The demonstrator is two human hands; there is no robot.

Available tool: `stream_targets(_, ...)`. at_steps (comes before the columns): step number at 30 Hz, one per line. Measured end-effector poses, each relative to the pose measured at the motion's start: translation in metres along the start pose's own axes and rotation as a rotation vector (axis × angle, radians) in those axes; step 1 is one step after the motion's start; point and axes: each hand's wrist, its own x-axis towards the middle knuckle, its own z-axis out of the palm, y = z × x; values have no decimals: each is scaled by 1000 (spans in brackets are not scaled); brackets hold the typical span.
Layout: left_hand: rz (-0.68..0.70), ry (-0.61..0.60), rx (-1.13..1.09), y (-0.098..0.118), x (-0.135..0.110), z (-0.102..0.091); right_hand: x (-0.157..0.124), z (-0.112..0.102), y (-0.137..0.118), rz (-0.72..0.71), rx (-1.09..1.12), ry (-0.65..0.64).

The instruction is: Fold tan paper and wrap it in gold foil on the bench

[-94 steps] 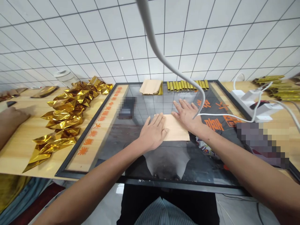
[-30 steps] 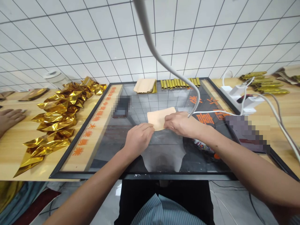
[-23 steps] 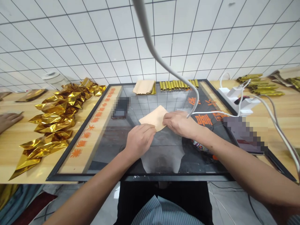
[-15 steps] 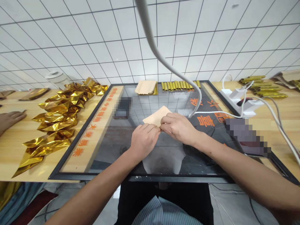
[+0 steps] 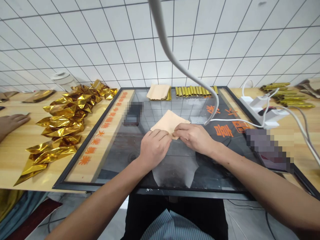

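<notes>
Tan paper sheet (image 5: pixel 168 121) lies just beyond fingertips, long axis running away and left — left hand (image 5: pixel 154 146) and right hand (image 5: pixel 195 137) both pinch its near corner, equally close.

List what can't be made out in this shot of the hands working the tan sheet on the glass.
- Near corner of the tan sheet, head view: covered by the left hand and right hand, so its fold and the grip are hidden.
- Dark object on the glass panel: pixelated.
- Patch at right: pixelated.
- Another person's hand: cut off by the left edge.
</notes>
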Motion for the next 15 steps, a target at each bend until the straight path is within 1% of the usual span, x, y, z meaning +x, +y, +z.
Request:
stream_targets(5,-21,-14,16,-1,-1,0,-1,-1,-6,-12,-55,36)
stream_targets(10,-31,3,16,-3,-1,0,-2,0,-2,-11,39,68)
stream_targets(15,-49,-8,56,-3,1,2,-2,3,0,7,76,54)
